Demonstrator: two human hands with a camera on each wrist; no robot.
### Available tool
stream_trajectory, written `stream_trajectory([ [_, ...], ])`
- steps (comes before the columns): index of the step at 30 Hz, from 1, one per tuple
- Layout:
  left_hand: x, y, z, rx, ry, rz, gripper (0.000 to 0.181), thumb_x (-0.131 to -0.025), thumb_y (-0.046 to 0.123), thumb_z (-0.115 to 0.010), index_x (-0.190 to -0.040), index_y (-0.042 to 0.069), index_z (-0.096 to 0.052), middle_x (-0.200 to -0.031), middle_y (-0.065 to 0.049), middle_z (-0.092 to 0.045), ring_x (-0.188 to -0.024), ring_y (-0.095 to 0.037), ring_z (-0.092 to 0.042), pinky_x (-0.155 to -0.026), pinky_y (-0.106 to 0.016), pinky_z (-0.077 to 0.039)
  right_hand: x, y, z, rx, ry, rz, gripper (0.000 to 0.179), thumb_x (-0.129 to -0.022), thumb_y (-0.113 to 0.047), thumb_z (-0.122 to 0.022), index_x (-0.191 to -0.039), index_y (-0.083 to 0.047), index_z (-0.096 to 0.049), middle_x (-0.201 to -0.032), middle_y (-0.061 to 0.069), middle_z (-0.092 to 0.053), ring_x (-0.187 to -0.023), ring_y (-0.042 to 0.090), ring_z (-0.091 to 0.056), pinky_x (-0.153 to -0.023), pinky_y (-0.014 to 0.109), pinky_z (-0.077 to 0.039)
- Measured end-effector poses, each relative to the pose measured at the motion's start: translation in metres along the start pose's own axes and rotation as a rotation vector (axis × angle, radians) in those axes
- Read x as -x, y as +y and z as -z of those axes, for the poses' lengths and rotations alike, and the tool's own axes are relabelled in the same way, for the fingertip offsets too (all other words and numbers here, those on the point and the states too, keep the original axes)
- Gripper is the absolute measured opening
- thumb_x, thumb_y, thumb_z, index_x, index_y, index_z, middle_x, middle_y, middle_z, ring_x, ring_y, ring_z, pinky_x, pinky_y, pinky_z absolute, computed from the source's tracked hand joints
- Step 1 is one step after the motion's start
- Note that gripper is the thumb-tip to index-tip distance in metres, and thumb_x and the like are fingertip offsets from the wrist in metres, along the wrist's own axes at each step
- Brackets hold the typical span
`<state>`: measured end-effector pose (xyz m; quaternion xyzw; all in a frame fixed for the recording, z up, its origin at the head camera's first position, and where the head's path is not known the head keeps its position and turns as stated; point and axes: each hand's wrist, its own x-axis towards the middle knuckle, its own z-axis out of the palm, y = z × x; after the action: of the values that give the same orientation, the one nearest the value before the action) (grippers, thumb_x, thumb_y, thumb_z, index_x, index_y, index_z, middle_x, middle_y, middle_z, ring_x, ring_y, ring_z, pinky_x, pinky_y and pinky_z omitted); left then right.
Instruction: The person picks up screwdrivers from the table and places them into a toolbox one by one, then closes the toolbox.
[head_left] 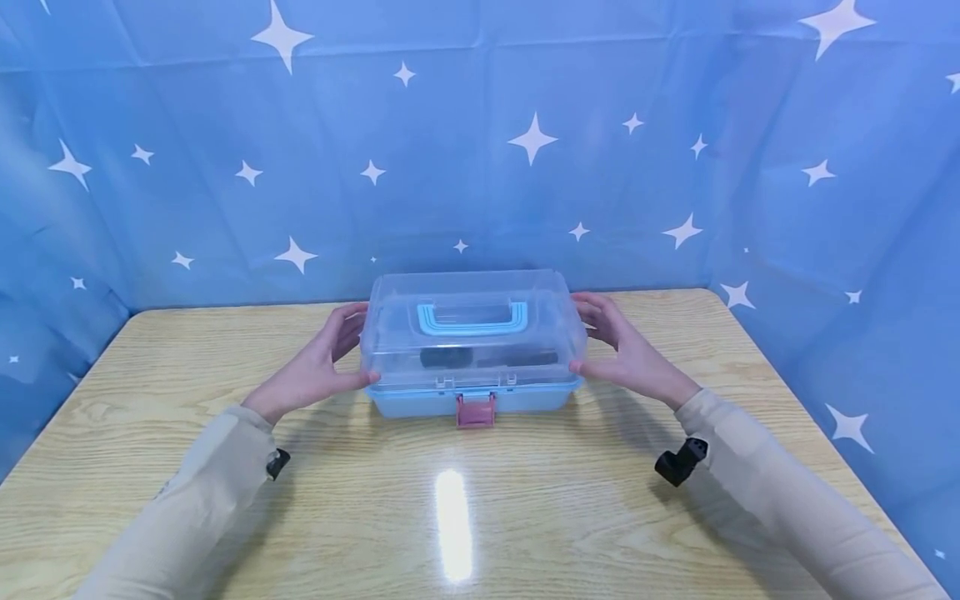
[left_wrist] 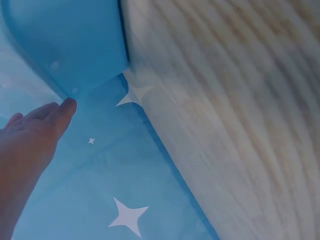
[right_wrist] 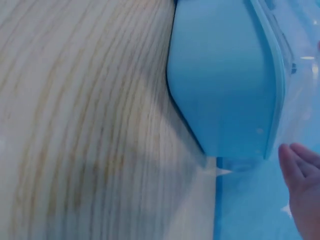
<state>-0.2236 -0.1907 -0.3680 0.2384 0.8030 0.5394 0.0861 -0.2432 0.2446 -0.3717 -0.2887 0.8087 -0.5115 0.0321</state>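
Note:
A toolbox [head_left: 472,292] with a clear lid and light blue base stands on the wooden table. Its lid is down, its blue handle [head_left: 472,329] lies flat, and a pink latch [head_left: 476,412] is at the front. Dark items, too blurred to name, show through the lid. My left hand [head_left: 322,362] is at the box's left end, thumb at the front corner, fingers reaching toward the back. At the right end my right hand [head_left: 626,350] mirrors it, its thumb touching the lid's edge. Both wrist views show extended fingers [left_wrist: 62,117] [right_wrist: 290,167] by the lid.
The wooden table [head_left: 360,517] spreads around the box, with a bright light reflection in front. Close behind the box hangs a blue curtain [head_left: 465,192] with white stars, which also runs along both sides of the table.

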Motion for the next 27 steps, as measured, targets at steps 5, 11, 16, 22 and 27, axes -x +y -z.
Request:
stream_trajectory([
  [5, -0.001, -0.005, -0.002, 0.011, -0.004, -0.023, 0.094, -0.077, -0.001, -0.078, -0.147, 0.004, -0.016, -0.155, -0.020, -0.021, -0.144, -0.032, -0.016, -0.114, -0.049, -0.017, 0.000, 0.004, -0.002, -0.039, -0.019, 0.016, 0.092, -0.077, 0.003, -0.078, -0.150, -0.011, -0.023, -0.148, 0.015, -0.035, -0.136, 0.030, -0.033, -0.106, 0.029, -0.035],
  [11, -0.002, -0.006, -0.003, 0.024, -0.005, -0.026, 0.094, -0.078, -0.003, -0.078, -0.147, 0.004, -0.015, -0.155, -0.020, -0.019, -0.144, -0.031, -0.015, -0.114, -0.050, -0.016, -0.001, 0.004, -0.002, -0.046, -0.013, 0.007, 0.092, -0.078, 0.002, -0.078, -0.151, -0.015, -0.026, -0.144, 0.012, -0.037, -0.133, 0.027, -0.035, -0.104, 0.027, -0.037],
  [16, -0.003, -0.006, -0.002, 0.030, -0.019, -0.019, 0.095, -0.079, -0.002, -0.077, -0.148, 0.004, -0.012, -0.156, -0.020, -0.016, -0.145, -0.031, -0.012, -0.113, -0.053, -0.015, 0.000, 0.002, -0.002, -0.038, -0.022, -0.004, 0.091, -0.080, 0.001, -0.077, -0.152, -0.016, -0.024, -0.146, 0.012, -0.035, -0.134, 0.028, -0.033, -0.103, 0.028, -0.037],
  [22, -0.001, -0.002, -0.003, -0.009, -0.027, -0.022, 0.100, -0.081, 0.001, -0.075, -0.150, 0.008, -0.003, -0.157, -0.021, -0.012, -0.145, -0.032, -0.010, -0.112, -0.056, -0.014, 0.005, -0.004, -0.006, 0.044, 0.030, -0.012, 0.083, -0.081, -0.002, -0.077, -0.149, -0.010, -0.030, -0.136, 0.013, -0.043, -0.125, 0.027, -0.042, -0.099, 0.032, -0.042],
  [27, -0.005, 0.009, -0.005, -0.102, -0.030, -0.008, 0.101, -0.087, 0.013, -0.072, -0.153, 0.016, 0.005, -0.158, -0.015, -0.001, -0.145, -0.034, -0.004, -0.112, -0.056, -0.015, 0.019, -0.012, -0.014, 0.166, 0.175, -0.026, 0.047, -0.081, -0.007, -0.079, -0.119, -0.002, -0.053, -0.099, 0.009, -0.057, -0.089, 0.021, -0.053, -0.073, 0.027, -0.049],
])
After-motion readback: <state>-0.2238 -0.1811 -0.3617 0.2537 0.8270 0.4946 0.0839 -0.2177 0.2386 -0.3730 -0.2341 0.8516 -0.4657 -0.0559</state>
